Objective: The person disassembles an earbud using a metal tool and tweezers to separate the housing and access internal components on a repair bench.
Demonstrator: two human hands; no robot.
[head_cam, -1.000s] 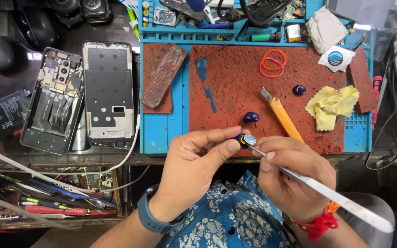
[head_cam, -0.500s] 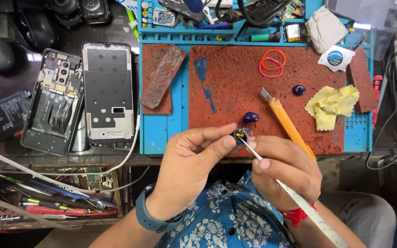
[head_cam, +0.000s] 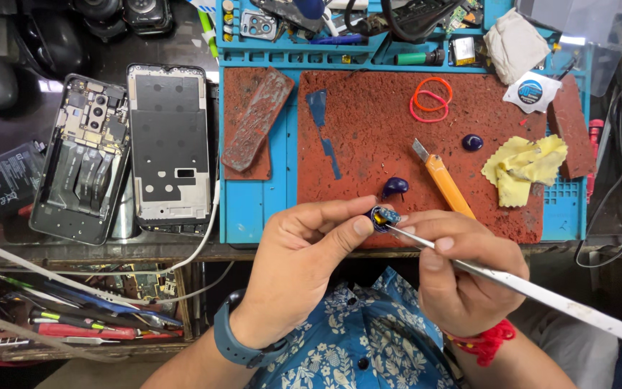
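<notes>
the left hand [head_cam: 304, 266] fingers pinch a small open earbud [head_cam: 383, 216] just over the bench [head_cam: 145, 248] edge while the right hand [head_cam: 462, 277] fingers grip thin tweezers [head_cam: 527, 288] poking inside it, so the next poke needs a slow, steady touch.

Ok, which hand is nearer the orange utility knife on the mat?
Right. The right hand sits just below the orange utility knife, its knuckles near the handle's end; the left hand is farther off to the left.
</notes>
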